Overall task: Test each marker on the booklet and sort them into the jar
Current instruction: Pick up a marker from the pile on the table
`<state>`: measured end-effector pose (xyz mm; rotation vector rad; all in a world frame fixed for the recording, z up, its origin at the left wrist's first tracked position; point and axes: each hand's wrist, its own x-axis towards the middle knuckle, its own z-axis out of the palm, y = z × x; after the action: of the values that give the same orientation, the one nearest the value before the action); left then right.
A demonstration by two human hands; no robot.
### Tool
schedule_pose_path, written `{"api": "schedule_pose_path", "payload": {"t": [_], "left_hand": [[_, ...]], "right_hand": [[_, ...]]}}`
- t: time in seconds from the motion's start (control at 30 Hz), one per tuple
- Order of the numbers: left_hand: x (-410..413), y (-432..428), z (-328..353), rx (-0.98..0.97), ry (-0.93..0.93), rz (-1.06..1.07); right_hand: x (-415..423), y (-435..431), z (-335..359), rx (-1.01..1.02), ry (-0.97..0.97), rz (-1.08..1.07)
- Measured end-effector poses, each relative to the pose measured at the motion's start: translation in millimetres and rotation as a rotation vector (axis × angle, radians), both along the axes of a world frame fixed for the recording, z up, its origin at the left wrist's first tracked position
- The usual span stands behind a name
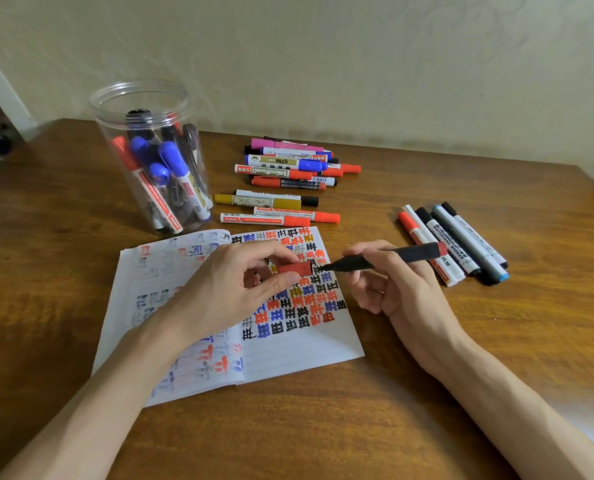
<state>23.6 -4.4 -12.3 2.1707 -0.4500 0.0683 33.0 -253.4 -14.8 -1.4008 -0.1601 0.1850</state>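
Observation:
An open lined booklet [288, 351] lies on the wooden table, its right page covered with red, blue, black and yellow test marks. My left hand [226, 292] rests over the booklet and pinches a red marker cap [293, 269]. My right hand [389, 282] holds an uncapped black marker with a red end [403, 255], its tip pointing left, almost touching the cap's open end above the page. A clear plastic jar [151, 154] stands at the back left, holding several blue, red and black markers.
A pile of several capped markers [288, 168] lies behind the booklet, with a few more [278, 209] just in front of it. Another group of markers [458, 240] lies to the right, partly behind my right hand's marker. A wall runs along the table's far edge.

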Motion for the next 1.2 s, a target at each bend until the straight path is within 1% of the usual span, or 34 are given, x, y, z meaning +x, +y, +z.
{"api": "schedule_pose_path", "payload": {"t": [0.17,0.4,0.47,0.6,0.63,0.67,0.77,0.83,0.93,1.07,1.2], "left_hand": [[-1,1,-1,-0.006,0.006,0.007],[-1,-1,0,-0.009,0.001,-0.004],[0,-1,0,-0.001,-0.004,0.001],[1,6,2,-0.038,-0.025,0.052],[1,8,3,-0.040,-0.031,0.061],[2,9,3,-0.035,-0.036,0.068],[1,10,2,0.003,-0.041,0.079],[2,9,1,0.020,-0.050,0.088],[1,8,0,0.030,-0.060,0.098],[0,8,-1,0.077,-0.077,0.096],[-1,5,-2,0.041,-0.087,0.106]], "right_hand": [[-1,0,1,-0.032,-0.021,0.007],[-4,0,0,-0.174,-0.126,0.095],[-4,-2,1,-0.195,-0.115,0.105],[-2,-3,3,-0.027,0.010,0.164],[-2,-3,4,-0.055,0.002,0.178],[-2,-3,3,-0.137,-0.037,0.181],[-2,-6,0,-0.452,-0.202,0.170],[0,-8,-3,-0.538,-0.268,0.148],[1,-9,-5,-0.591,-0.366,0.105],[3,-10,-7,-0.618,-0.430,0.099],[3,-10,-8,-0.620,-0.484,0.080]]}}
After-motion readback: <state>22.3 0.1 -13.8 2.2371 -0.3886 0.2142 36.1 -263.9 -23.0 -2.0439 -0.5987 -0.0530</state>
